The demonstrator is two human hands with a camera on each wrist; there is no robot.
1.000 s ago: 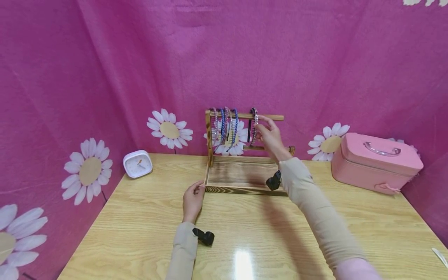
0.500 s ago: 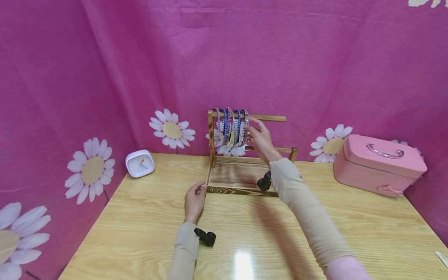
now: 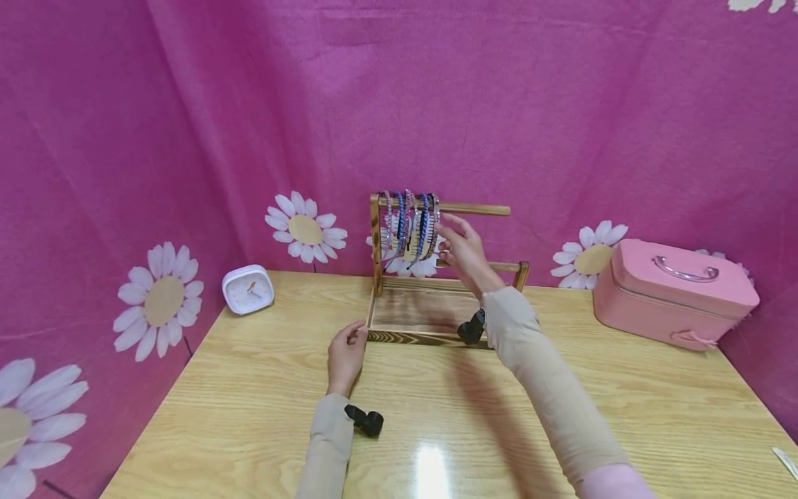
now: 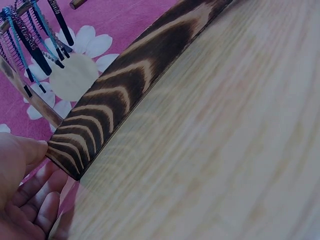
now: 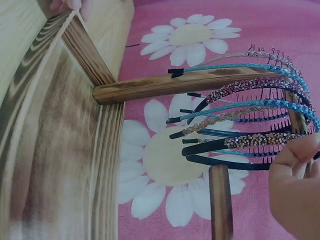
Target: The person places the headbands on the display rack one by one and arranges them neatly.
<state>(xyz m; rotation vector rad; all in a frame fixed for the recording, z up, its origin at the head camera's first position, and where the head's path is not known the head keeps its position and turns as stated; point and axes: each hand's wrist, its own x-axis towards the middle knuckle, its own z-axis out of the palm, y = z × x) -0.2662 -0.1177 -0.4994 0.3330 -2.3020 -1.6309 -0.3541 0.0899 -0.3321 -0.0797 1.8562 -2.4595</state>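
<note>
A wooden rack [image 3: 376, 249] with a tray base stands on the table, and several beaded and braided headbands [image 5: 285, 107] with comb teeth hang from its upper bar [image 3: 474, 208]. My right hand [image 3: 466, 253] is at the rightmost end of the row, where thumb and finger pinch a headband [image 5: 255, 141] with multicoloured beads. At the rack's front left corner, my left hand [image 3: 346, 357] grips the end of the dark-grained front board [image 4: 95, 115], with the thumb on it and the other fingers bent beside it. The headbands' far sides are partly hidden.
A white clock [image 3: 248, 290] sits at the table's back left corner. On the right stands a pink case [image 3: 676, 294] with a metal handle. Behind the table [image 3: 262, 409] hangs a pink cloth [image 3: 530, 104] with daisies. A lower peg [image 3: 499, 266] projects at the rack's right.
My right hand has slid the beaded headband leftward along the upper bar, up against the others. Over the last half second it has dipped slightly. My left hand stays at the rack's corner.
</note>
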